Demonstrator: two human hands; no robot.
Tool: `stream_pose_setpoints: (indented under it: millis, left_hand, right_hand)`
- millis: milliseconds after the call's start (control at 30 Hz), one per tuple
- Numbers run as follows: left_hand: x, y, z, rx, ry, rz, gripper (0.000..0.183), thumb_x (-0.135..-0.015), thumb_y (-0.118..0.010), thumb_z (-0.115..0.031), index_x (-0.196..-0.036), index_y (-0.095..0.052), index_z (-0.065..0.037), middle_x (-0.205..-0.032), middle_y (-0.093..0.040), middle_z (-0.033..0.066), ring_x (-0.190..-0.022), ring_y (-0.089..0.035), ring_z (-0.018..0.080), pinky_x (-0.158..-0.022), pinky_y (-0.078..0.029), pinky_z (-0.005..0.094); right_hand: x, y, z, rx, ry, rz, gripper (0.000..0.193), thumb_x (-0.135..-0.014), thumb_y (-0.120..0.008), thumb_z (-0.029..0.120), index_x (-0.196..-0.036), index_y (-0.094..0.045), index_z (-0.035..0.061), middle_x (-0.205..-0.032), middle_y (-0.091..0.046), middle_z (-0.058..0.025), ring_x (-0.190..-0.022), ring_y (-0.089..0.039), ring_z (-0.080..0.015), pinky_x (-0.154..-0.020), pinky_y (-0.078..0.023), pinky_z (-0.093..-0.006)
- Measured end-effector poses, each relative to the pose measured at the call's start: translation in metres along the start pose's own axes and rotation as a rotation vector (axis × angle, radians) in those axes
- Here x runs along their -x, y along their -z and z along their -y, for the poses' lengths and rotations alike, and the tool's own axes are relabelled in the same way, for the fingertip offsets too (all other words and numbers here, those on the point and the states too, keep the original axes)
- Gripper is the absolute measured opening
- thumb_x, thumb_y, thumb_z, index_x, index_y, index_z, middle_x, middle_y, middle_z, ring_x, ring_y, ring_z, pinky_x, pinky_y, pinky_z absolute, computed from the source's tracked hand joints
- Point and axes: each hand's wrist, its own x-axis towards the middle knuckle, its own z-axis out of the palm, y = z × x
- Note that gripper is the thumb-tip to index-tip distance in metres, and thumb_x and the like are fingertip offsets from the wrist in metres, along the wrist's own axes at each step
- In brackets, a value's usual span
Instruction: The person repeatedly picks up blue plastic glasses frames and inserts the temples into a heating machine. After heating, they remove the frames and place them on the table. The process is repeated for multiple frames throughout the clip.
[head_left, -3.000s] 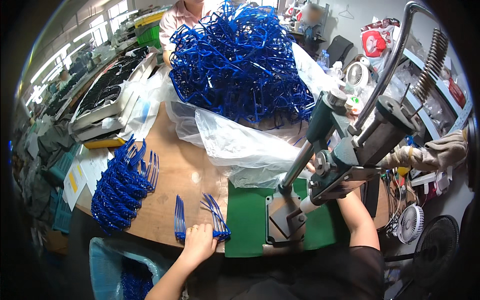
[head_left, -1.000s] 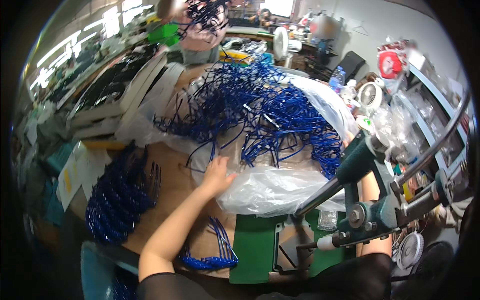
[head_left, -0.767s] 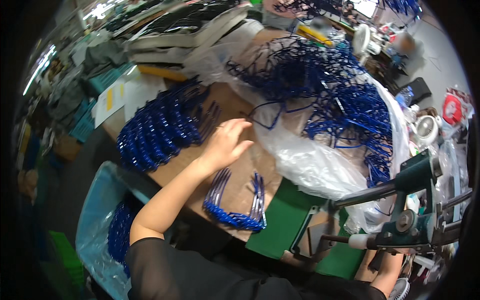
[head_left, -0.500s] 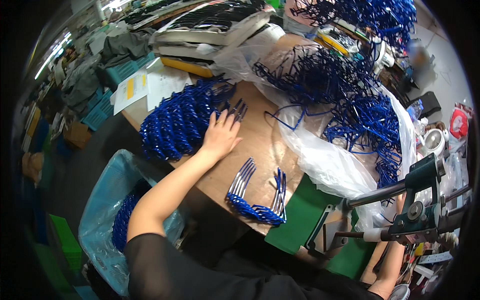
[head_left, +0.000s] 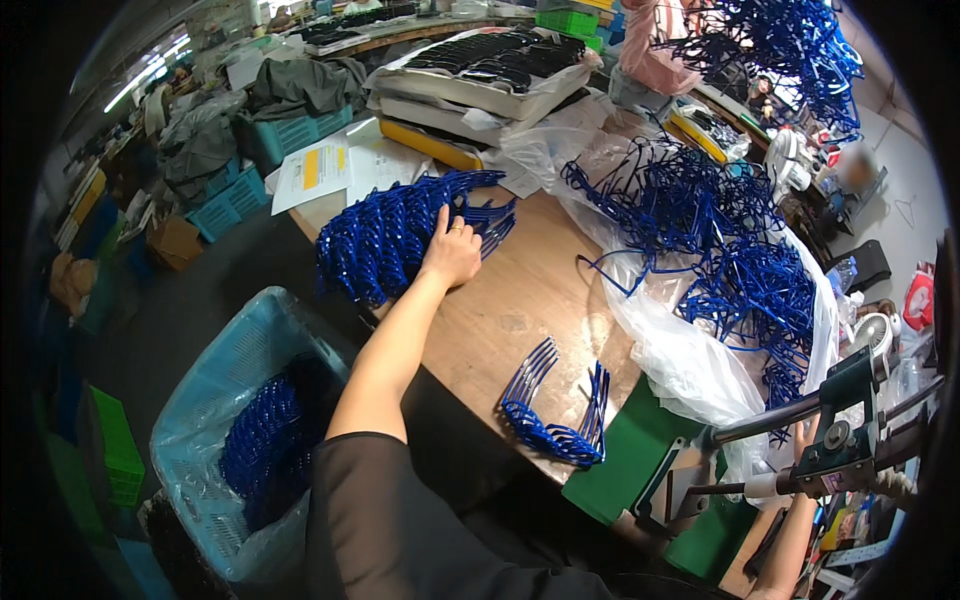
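Note:
My left hand [head_left: 456, 250] rests on the right end of a pile of blue woven straps [head_left: 375, 240] with loose strip ends. Its index finger points away and stands apart from the other, bent fingers; nothing is visibly lifted in it. A single blue woven strap, bent in a U [head_left: 550, 432], lies at the table's near edge with its loose ends pointing away. On the right, my right hand [head_left: 803, 440] is mostly hidden behind a dark green hand press [head_left: 835, 435], so its fingers do not show.
Tangled blue strips [head_left: 745, 280] lie on clear plastic sheeting [head_left: 660, 345] at the right of the wooden table [head_left: 510, 320]. A lined blue basket [head_left: 190, 430] holding woven straps stands lower left. Papers [head_left: 312, 180] and stacked trays [head_left: 480, 80] are behind. A green mat [head_left: 620, 450] lies by the press.
The view has shifted, so the table sits further right in it. My left hand has drawn its spread fingers in over the pile's right end. The U-shaped strap stays put.

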Motion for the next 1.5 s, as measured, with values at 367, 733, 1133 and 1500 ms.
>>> stream_pose_setpoints:
  millis: [367, 733, 1133, 1500]
  left_hand:
    - [-0.004, 0.031, -0.029, 0.02, 0.039, 0.366, 0.042, -0.078, -0.056, -0.039, -0.105, -0.053, -0.007, -0.113, -0.049, 0.0152, -0.121, -0.034, 0.0309, -0.1, -0.012, 0.0604]
    - [0.071, 0.071, 0.013, 0.055, 0.378, 0.006, 0.053, -0.076, -0.058, -0.042, -0.113, -0.049, -0.005, -0.119, -0.047, 0.0125, -0.119, -0.035, 0.03, -0.097, -0.021, 0.0572]
    - [0.108, 0.068, 0.032, -0.018, 0.64, -0.201, 0.071, -0.078, -0.058, -0.042, -0.126, -0.028, 0.001, -0.132, -0.026, 0.024, -0.122, -0.024, 0.0429, -0.099, -0.022, 0.0528]
    - [0.103, 0.071, 0.022, 0.092, 1.071, 0.04, 0.078, -0.083, -0.048, -0.045, -0.132, -0.012, 0.004, -0.132, -0.015, 0.0351, -0.119, -0.028, 0.0472, -0.096, -0.029, 0.0491]
  right_hand:
    - [0.005, -0.002, 0.01, -0.058, 0.002, 0.015, 0.061, -0.067, -0.069, 0.021, -0.118, -0.04, 0.0048, -0.119, -0.038, -0.0118, -0.108, -0.039, -0.0292, -0.089, -0.035, -0.0377]
    - [0.014, 0.004, 0.01, -0.098, -0.008, 0.04, 0.055, -0.068, -0.067, 0.018, -0.115, -0.042, 0.0031, -0.116, -0.041, -0.0113, -0.105, -0.041, -0.0276, -0.089, -0.035, -0.0363]
    - [0.019, 0.008, 0.01, -0.109, 0.005, 0.039, 0.049, -0.07, -0.066, 0.015, -0.112, -0.044, 0.0012, -0.113, -0.044, -0.0108, -0.103, -0.043, -0.0259, -0.088, -0.036, -0.0349]
    - [0.032, 0.013, 0.003, -0.143, 0.007, 0.047, 0.043, -0.072, -0.064, 0.012, -0.11, -0.046, -0.0006, -0.109, -0.047, -0.0103, -0.1, -0.045, -0.0243, -0.087, -0.036, -0.0335]
